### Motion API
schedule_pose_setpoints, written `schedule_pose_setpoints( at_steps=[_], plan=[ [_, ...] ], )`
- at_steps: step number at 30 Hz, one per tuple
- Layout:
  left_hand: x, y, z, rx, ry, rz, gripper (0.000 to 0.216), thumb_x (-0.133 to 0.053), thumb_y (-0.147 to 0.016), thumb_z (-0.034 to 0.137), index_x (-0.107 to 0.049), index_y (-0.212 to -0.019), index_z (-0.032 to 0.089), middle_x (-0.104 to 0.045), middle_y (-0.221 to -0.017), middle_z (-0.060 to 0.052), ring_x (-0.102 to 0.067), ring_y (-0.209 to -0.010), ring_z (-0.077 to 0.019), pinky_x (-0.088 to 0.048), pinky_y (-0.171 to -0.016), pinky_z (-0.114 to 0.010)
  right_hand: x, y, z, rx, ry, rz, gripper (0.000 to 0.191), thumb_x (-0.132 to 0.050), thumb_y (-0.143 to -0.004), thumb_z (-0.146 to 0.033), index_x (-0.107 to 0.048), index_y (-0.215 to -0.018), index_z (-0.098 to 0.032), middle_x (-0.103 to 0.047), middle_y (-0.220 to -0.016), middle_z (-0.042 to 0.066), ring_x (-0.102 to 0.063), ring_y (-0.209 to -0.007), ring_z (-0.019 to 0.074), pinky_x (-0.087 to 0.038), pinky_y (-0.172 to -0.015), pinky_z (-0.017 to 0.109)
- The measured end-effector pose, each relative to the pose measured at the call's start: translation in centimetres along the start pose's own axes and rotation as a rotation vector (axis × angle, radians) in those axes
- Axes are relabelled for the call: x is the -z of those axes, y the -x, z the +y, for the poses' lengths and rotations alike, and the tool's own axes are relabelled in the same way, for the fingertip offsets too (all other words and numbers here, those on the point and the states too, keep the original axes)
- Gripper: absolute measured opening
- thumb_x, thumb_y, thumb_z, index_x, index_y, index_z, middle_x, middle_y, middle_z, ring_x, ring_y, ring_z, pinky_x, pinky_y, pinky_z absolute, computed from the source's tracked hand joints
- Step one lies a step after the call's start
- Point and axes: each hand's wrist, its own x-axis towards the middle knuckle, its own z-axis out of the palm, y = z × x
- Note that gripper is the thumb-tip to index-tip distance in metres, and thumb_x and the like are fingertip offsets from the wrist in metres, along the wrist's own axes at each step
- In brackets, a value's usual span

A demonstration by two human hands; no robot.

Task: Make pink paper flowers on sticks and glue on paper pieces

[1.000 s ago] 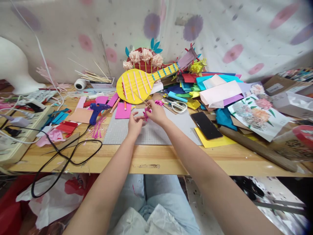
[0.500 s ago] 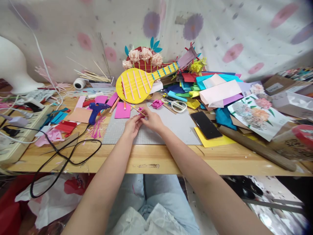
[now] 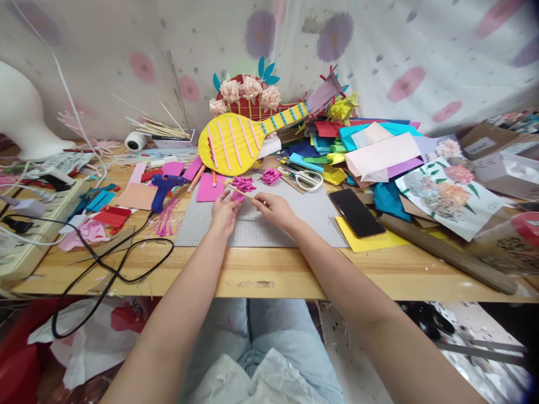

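Floral-printed sheeting (image 3: 202,33) hangs behind a wood-grained worktop (image 3: 290,272); smooth grey mat (image 3: 303,227) lies along its front edge, near the middle. Right hand (image 3: 275,211) pinches a thin, straight brown stick (image 3: 246,194). Left hand (image 3: 224,215): fingers bent, at the flower's (image 3: 243,183) lower petals; cannot tell whether they close on it. Flower: magenta, ruffled, layered, near the mat's back edge, stick slanting across its lower part.
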Motion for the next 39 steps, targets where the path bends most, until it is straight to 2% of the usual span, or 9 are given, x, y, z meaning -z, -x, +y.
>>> schedule_pose_setpoints(
  at_steps=[6, 10, 15, 25, 32, 39],
  plan=[
    [0.0, 0.2, 0.2, -0.002, 0.052, -0.018, 0.045, -0.041, -0.055, -0.013, -0.047, -0.088, 0.017, -0.057, -0.066, 0.003, -0.063, -0.079, -0.0115, -0.044, -0.092, -0.036, -0.5, 1.0, 1.4, -0.046, 0.176, -0.111, 0.031, -0.038, -0.089, -0.038, -0.064, -0.096, -0.024, -0.067, -0.096, 0.004, -0.058, -0.085, 0.0168, -0.036, -0.070, 0.025],
    [-0.1, 0.5, 0.3, -0.008, 0.087, -0.089, 0.046, -0.038, -0.052, -0.012, -0.044, -0.087, 0.018, -0.059, -0.071, 0.001, -0.062, -0.082, -0.0117, -0.045, -0.091, -0.039, -0.2, 1.2, 1.5, -0.110, 0.189, -0.126, 0.033, -0.035, -0.089, -0.038, -0.065, -0.093, -0.024, -0.068, -0.094, 0.005, -0.059, -0.083, 0.0180, -0.036, -0.066, 0.026],
    [-0.2, 0.6, 0.0, -0.019, 0.013, -0.108, 0.049, -0.044, -0.057, -0.010, -0.043, -0.095, 0.020, -0.063, -0.086, -0.002, -0.062, -0.088, -0.0116, -0.044, -0.091, -0.034, 0.3, 1.3, 1.4, -0.162, 0.156, -0.142, 0.032, -0.036, -0.089, -0.037, -0.065, -0.090, -0.024, -0.069, -0.089, 0.005, -0.060, -0.082, 0.0177, -0.037, -0.068, 0.025],
    [0.0, 0.1, -0.3, -0.068, -0.010, -0.078, 0.042, -0.053, -0.061, -0.005, -0.046, -0.093, 0.021, -0.060, -0.073, 0.003, -0.062, -0.077, -0.0097, -0.045, -0.089, -0.034, -0.1, 1.2, 1.5, -0.134, -0.047, -0.185, 0.031, -0.038, -0.088, -0.031, -0.067, -0.089, -0.021, -0.069, -0.089, 0.004, -0.060, -0.083, 0.0154, -0.040, -0.074, 0.024],
    [0.0, 0.1, 0.1, -0.080, 0.060, -0.005, 0.037, -0.048, -0.063, -0.010, -0.043, -0.085, 0.020, -0.060, -0.069, 0.004, -0.063, -0.072, -0.0079, -0.048, -0.087, -0.033, 0.7, 1.1, 1.3, -0.156, -0.069, -0.260, 0.032, -0.038, -0.088, -0.030, -0.068, -0.088, -0.019, -0.068, -0.086, 0.004, -0.058, -0.078, 0.0145, -0.039, -0.072, 0.024],
    [0.2, -0.2, 0.1, -0.068, 0.052, 0.023, 0.035, -0.052, -0.064, -0.006, -0.039, -0.085, 0.020, -0.062, -0.072, 0.002, -0.064, -0.077, -0.0100, -0.045, -0.090, -0.036, 0.5, 1.3, 1.5, -0.118, -0.048, -0.255, 0.032, -0.035, -0.089, -0.031, -0.064, -0.091, -0.019, -0.063, -0.071, 0.001, -0.055, -0.068, 0.0122, -0.037, -0.068, 0.023]
  ],
)
